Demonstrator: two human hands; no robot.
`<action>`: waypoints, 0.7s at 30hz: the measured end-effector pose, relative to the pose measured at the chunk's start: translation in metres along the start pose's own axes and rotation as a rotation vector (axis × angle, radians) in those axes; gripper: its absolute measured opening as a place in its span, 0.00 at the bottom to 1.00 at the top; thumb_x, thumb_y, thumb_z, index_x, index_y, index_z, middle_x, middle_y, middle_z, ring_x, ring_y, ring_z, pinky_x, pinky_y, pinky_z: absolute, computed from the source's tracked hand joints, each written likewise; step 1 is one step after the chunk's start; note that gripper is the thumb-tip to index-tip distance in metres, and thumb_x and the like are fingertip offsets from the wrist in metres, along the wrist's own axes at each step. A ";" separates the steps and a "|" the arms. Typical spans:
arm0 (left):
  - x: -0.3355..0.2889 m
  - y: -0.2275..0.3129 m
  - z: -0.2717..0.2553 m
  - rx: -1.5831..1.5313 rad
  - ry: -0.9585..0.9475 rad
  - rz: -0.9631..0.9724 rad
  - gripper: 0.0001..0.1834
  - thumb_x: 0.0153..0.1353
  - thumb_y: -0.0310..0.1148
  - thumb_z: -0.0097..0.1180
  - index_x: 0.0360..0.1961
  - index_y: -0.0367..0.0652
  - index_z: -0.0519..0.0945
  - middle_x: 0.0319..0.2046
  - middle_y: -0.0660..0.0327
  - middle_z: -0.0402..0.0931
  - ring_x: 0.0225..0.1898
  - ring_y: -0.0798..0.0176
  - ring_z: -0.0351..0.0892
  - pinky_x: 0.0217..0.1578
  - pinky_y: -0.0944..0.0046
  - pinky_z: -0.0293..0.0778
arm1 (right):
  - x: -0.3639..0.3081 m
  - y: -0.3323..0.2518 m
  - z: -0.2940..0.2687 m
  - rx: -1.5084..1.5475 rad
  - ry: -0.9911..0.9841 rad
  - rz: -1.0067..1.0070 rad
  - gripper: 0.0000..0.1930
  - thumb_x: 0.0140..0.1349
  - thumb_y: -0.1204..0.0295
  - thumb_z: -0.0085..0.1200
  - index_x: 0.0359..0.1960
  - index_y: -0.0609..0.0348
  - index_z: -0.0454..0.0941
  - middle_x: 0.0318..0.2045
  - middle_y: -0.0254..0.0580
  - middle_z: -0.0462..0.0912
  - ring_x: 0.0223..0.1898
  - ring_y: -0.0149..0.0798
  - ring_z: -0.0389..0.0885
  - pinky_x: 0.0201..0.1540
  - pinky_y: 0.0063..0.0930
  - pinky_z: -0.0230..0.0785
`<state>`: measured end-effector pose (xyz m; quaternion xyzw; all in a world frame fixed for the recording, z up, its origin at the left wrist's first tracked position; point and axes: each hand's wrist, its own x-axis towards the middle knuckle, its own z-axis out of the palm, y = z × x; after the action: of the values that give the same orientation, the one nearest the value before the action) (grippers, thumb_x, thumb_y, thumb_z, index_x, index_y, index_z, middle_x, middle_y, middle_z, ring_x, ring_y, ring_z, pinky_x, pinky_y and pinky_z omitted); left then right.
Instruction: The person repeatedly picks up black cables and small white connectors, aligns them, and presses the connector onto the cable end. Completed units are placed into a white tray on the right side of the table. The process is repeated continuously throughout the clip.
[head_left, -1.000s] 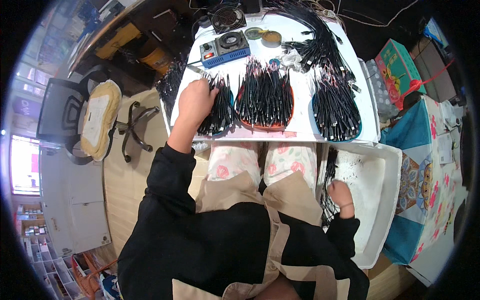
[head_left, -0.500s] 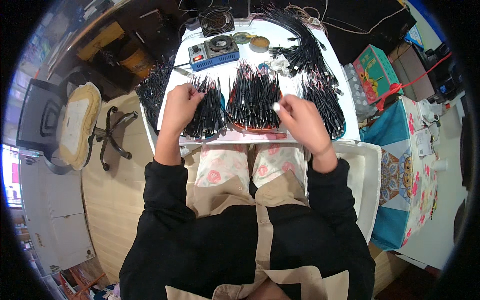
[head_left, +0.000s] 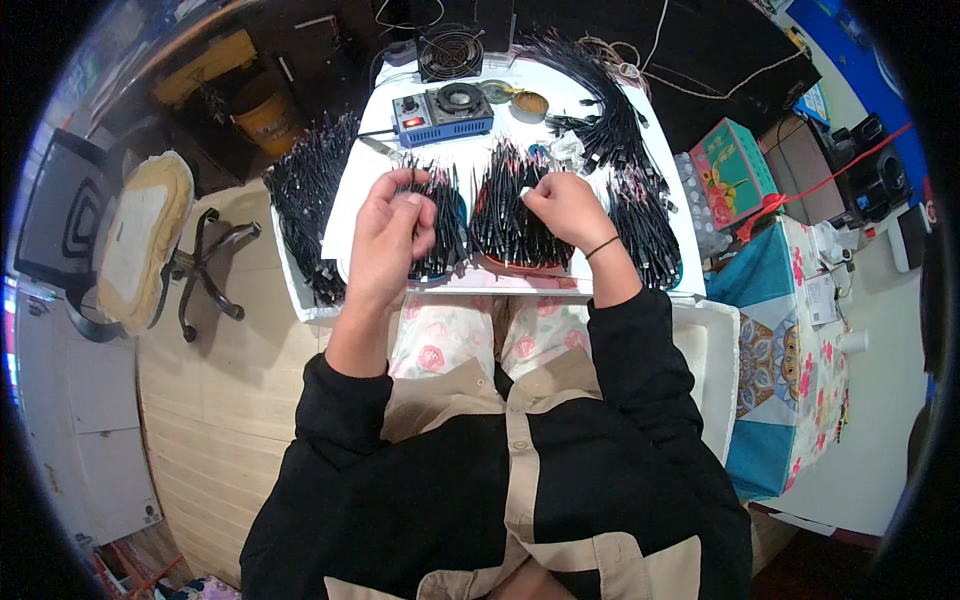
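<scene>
My left hand [head_left: 393,225] is over the left bundle of short black cables [head_left: 440,235], fingers curled and thumb bent in; whatever is in its fingers cannot be made out. At the upper right of the middle cable bundle [head_left: 510,210], my right hand [head_left: 570,210] is pinched closed, with something white at its fingertip. What that pinch holds is too small to tell. Both bundles stand on the white table [head_left: 370,200] with bare wire ends up and plugs toward me. Another bundle [head_left: 640,225] stands to the right of my right hand.
Behind the bundles is a blue solder pot [head_left: 445,115] with a lit red switch, a small fan [head_left: 450,52] and a round tin [head_left: 530,106]. Long black cables [head_left: 605,100] lie at the back right. More cables [head_left: 310,190] fill a white box at the left.
My right hand has moved left and up onto the middle bundle. The left hand has moved slightly right, its palm side turning more into view. The whole view has shifted a little.
</scene>
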<state>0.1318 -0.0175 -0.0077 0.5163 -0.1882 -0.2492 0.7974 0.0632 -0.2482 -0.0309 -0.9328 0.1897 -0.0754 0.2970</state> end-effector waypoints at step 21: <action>-0.115 0.007 0.083 -0.278 -0.145 -0.038 0.10 0.68 0.27 0.43 0.44 0.31 0.73 0.42 0.46 0.77 0.46 0.53 0.79 0.48 0.58 0.79 | -0.217 -0.073 -0.006 0.537 0.198 -0.340 0.03 0.53 0.79 0.53 0.28 0.64 0.72 0.22 0.38 0.71 0.20 0.28 0.71 0.23 0.21 0.63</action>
<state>-0.0055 -0.0075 0.0261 0.3849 -0.1992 -0.3247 0.8407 -0.1143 -0.1101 0.0099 -0.8276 0.0327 -0.2614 0.4957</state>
